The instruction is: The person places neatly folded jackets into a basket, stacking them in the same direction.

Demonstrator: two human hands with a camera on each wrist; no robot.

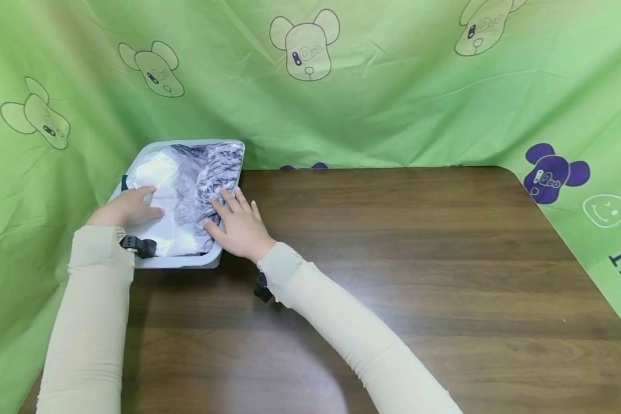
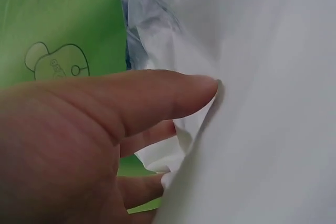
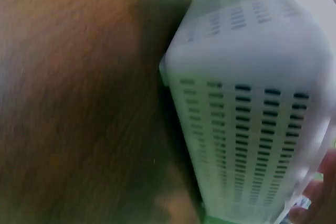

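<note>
A light plastic basket stands at the table's left, filled with folded cloth. White cloth covers its left part, and a grey-and-white patterned fabric lies along the right. My left hand reaches over the left rim, thumb and forefinger apart on the white cloth. In the left wrist view the thumb presses a fold, while the other fingertips are hidden behind the cloth. My right hand lies across the right rim with fingers spread, its fingertips touching the patterned fabric. Slots line the basket's side.
A brown wooden table extends to the right of the basket. Green printed curtain hangs close behind and to the left of the basket. A small dark item shows at the basket's left rim.
</note>
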